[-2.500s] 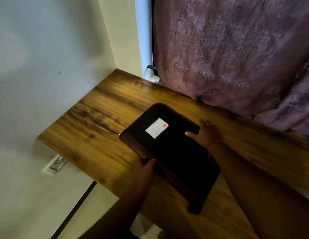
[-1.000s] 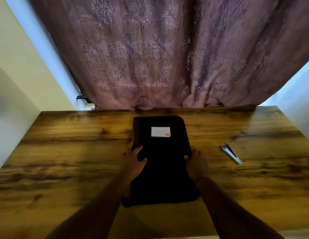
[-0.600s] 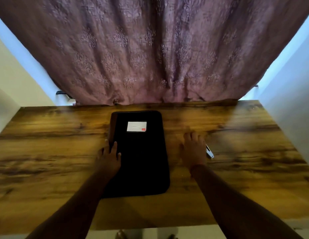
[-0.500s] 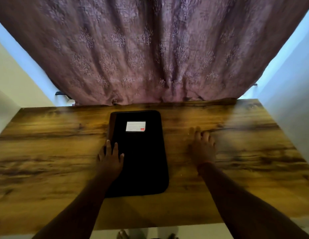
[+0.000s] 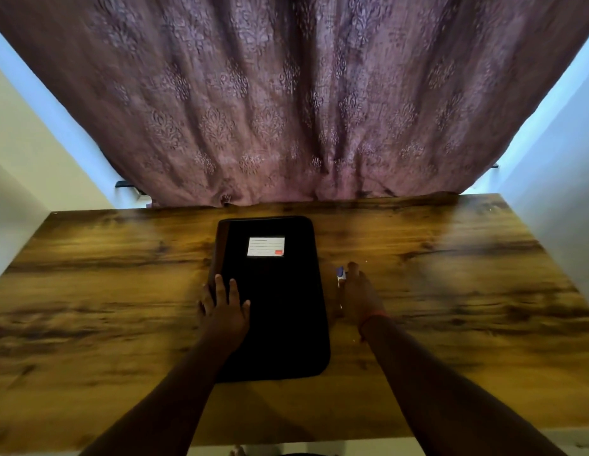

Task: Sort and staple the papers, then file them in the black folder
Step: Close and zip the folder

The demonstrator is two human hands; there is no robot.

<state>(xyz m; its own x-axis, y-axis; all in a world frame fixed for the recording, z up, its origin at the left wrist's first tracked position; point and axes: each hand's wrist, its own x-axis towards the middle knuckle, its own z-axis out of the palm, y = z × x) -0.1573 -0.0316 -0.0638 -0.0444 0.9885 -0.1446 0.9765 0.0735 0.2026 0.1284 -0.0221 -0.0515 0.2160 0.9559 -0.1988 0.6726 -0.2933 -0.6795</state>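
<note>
The black folder (image 5: 283, 324) lies closed and upright at the middle of the wooden desk (image 5: 457, 291), with a white label (image 5: 265, 246) near its far end. My left hand (image 5: 224, 311) rests flat on the folder's left edge, fingers straight. My right hand (image 5: 360, 299) sits just right of the folder and holds a small blue and silver stapler (image 5: 340, 274); only the stapler's tip shows past my fingers. No loose papers are in view.
A mauve patterned curtain (image 5: 286, 110) hangs against the desk's far edge. Pale walls close in on the left (image 5: 30, 166) and the right (image 5: 563, 199). The desk's near edge runs across the bottom of the view.
My right hand reached right to the stapler on the desk, took hold of it and came back beside the folder. My left hand stayed on the folder's left edge.
</note>
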